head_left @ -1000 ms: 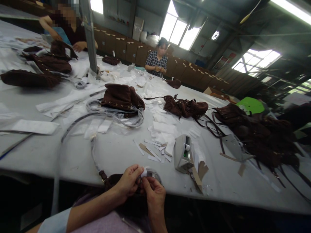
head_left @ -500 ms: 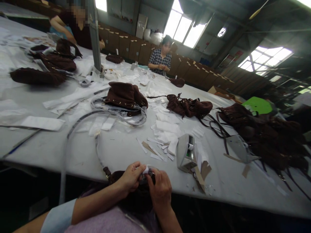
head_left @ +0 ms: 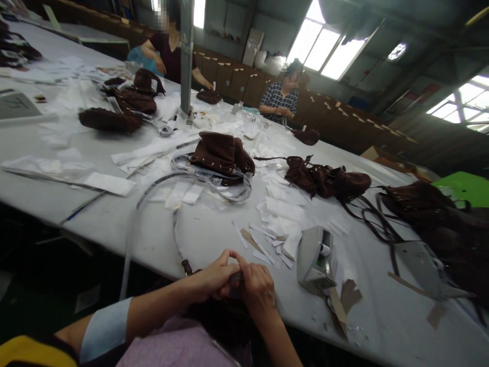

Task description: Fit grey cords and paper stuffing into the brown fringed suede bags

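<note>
My left hand (head_left: 214, 278) and my right hand (head_left: 256, 286) meet at the near edge of the grey table (head_left: 76, 204). Both are closed in a pinch on a small dark part of a brown suede bag (head_left: 223, 318) that lies in my lap, mostly hidden under my hands. The bag's wrapped strap (head_left: 176, 235) runs from a brown end piece beside my left hand up onto the table in a loop. A grey tape dispenser (head_left: 314, 260) stands just right of my right hand, with loose white paper strips (head_left: 280, 224) beyond my fingers.
Brown fringed bags lie across the table: one (head_left: 223, 154) in the middle, one (head_left: 324, 181) to its right, a pile (head_left: 439, 224) at far right, more (head_left: 114, 120) at far left. A metal post (head_left: 186, 56) rises behind. Two other people (head_left: 280, 99) work at the far side.
The view has swung left and down. My hands closed tighter together; the small white paper piece seen between my fingers earlier no longer shows.
</note>
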`<act>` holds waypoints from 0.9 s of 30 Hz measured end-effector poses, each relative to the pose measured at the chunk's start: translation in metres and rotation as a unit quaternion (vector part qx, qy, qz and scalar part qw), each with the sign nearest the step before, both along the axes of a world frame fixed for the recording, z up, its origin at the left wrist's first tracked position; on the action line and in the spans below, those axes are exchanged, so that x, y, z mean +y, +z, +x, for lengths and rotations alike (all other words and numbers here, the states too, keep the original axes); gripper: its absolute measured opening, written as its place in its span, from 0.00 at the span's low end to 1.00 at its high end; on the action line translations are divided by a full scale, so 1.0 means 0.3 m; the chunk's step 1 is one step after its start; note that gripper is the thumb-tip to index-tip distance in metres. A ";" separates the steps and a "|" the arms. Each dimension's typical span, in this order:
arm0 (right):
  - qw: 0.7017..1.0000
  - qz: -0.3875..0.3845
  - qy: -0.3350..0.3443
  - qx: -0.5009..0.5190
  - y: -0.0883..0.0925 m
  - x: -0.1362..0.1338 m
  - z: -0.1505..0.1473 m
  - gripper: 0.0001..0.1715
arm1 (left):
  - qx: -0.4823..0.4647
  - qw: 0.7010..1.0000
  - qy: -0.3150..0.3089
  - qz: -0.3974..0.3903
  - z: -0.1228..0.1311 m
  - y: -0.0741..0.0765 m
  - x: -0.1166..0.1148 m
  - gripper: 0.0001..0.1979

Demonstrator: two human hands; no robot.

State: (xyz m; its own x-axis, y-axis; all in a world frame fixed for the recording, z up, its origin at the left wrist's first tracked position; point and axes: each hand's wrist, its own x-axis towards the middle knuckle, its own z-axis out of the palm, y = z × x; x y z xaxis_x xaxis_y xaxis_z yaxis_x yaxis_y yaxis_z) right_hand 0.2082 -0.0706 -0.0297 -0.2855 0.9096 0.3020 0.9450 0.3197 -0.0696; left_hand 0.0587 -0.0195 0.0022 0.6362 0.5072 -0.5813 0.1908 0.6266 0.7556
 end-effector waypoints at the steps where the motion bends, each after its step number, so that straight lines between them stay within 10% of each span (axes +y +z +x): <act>1: 1.000 0.003 -0.011 -0.001 -0.013 0.009 -0.011 0.21 | 0.000 0.999 -0.019 0.029 -0.021 0.005 0.012 0.26; 6: 0.994 -0.018 -0.111 0.002 -0.079 0.063 -0.025 0.23 | 0.077 0.939 0.096 0.321 -0.208 -0.027 0.104 0.23; 10: 0.985 -0.055 -0.105 0.128 -0.104 0.107 0.018 0.24 | 0.271 0.874 0.254 0.313 -0.415 -0.128 0.179 0.24; 17: 0.929 -0.026 -0.120 0.349 -0.041 0.111 -0.014 0.16 | 0.384 0.857 0.073 0.335 -0.403 -0.247 0.153 0.15; 24: 0.762 -0.249 -0.216 0.557 0.031 0.091 -0.109 0.30 | 0.331 0.807 -0.056 0.485 -0.203 -0.190 0.091 0.13; 27: 0.739 -0.264 -0.208 0.584 0.031 0.115 -0.119 0.30 | 0.282 0.774 -0.140 0.549 -0.155 -0.157 0.048 0.14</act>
State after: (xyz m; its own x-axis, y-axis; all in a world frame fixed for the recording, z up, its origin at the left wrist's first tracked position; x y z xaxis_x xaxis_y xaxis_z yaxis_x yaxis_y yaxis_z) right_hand 0.1723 -0.0361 -0.0204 0.2266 0.9243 -0.3072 0.1502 -0.3447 -0.9266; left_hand 0.0123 -0.0052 -0.0448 0.6129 0.7805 -0.1234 0.6966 -0.4600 0.5506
